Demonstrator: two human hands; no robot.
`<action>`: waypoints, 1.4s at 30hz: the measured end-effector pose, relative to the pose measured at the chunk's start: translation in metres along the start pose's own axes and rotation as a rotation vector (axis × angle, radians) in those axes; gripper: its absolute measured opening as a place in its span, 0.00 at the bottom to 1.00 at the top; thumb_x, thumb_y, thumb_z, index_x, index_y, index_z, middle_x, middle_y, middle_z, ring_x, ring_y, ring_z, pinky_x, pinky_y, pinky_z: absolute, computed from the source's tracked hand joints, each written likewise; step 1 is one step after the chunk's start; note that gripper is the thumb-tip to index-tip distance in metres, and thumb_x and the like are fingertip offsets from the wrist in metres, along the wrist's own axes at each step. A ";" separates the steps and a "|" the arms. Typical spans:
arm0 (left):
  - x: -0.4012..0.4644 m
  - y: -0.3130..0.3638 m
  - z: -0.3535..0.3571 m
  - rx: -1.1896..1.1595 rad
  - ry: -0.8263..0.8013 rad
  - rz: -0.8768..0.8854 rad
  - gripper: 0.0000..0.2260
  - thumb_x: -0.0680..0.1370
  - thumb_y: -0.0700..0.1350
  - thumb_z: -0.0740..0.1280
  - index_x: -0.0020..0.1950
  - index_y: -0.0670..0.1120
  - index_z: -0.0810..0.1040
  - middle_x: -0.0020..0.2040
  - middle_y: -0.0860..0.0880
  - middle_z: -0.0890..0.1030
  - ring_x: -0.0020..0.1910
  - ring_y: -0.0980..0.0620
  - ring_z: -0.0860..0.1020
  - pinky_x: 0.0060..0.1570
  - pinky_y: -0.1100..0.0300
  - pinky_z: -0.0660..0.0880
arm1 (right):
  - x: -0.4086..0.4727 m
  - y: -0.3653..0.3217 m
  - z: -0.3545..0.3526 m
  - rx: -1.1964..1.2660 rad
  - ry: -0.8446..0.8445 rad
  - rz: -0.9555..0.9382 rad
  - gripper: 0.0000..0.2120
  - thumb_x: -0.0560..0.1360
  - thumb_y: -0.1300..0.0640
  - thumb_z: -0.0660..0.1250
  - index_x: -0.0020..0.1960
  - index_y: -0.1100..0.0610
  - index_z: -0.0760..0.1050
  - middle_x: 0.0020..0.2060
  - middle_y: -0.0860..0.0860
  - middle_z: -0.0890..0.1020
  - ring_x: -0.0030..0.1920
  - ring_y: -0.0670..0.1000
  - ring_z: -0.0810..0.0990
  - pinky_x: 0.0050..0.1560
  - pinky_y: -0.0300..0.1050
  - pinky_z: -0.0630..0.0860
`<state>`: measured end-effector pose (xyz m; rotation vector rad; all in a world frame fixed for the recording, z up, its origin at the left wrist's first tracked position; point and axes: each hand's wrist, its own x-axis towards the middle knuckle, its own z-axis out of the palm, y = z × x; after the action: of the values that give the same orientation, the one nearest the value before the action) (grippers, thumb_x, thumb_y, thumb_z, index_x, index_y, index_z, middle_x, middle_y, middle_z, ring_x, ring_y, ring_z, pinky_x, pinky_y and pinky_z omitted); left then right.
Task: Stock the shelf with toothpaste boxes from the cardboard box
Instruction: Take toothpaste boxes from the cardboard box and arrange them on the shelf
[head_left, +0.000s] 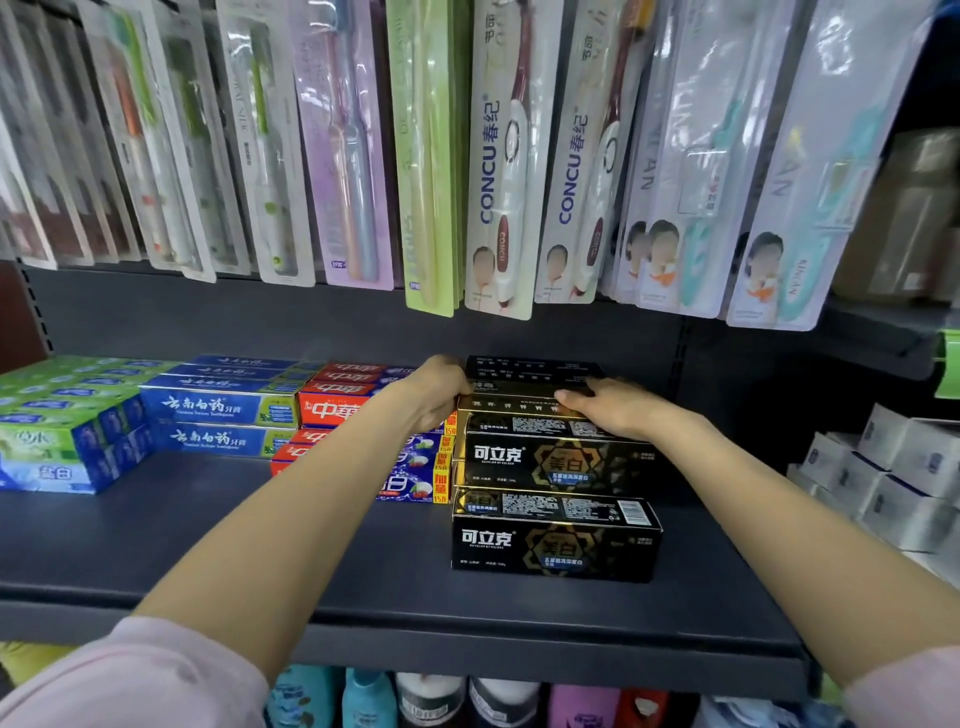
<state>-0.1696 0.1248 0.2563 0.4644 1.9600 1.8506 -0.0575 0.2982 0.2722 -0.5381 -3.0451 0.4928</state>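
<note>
Black-and-gold toothpaste boxes stand in a row on the dark shelf (208, 545), running from the front box (556, 540) back to the rear wall. A second box (558, 460) sits behind it, stacked higher. My left hand (434, 392) grips the left end of a black-and-gold box (519, 402) on top of the stack. My right hand (610, 408) lies on the right part of the same box, fingers pressed over it. The cardboard box is not in view.
Red (332, 405), blue (218, 405) and green (47, 441) toothpaste boxes fill the shelf's left. Packaged toothbrushes (498, 171) hang low above the stack. White boxes (898, 467) sit on the right neighbouring shelf, bottles (431, 699) on the shelf below.
</note>
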 end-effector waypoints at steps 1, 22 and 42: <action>0.001 0.001 0.000 0.016 0.003 -0.003 0.18 0.76 0.25 0.53 0.64 0.34 0.68 0.58 0.36 0.74 0.58 0.41 0.75 0.63 0.49 0.72 | 0.000 -0.001 0.000 -0.006 -0.003 0.002 0.32 0.79 0.39 0.50 0.75 0.59 0.57 0.75 0.55 0.60 0.75 0.56 0.58 0.71 0.46 0.58; -0.041 0.000 -0.002 0.331 0.117 0.201 0.17 0.82 0.43 0.57 0.70 0.40 0.68 0.69 0.43 0.72 0.69 0.45 0.70 0.71 0.49 0.64 | -0.022 0.002 0.013 -0.142 0.099 -0.094 0.35 0.75 0.31 0.44 0.76 0.48 0.54 0.76 0.56 0.56 0.76 0.59 0.54 0.74 0.58 0.55; -0.081 -0.018 0.016 0.528 0.134 0.280 0.21 0.82 0.47 0.57 0.74 0.42 0.62 0.71 0.46 0.70 0.69 0.47 0.68 0.64 0.60 0.64 | -0.048 -0.016 0.033 -0.166 0.223 -0.177 0.29 0.79 0.37 0.42 0.76 0.47 0.54 0.76 0.54 0.58 0.76 0.55 0.56 0.75 0.52 0.52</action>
<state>-0.0913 0.0973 0.2431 0.8232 2.5935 1.5228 -0.0199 0.2574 0.2476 -0.2985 -2.8962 0.1628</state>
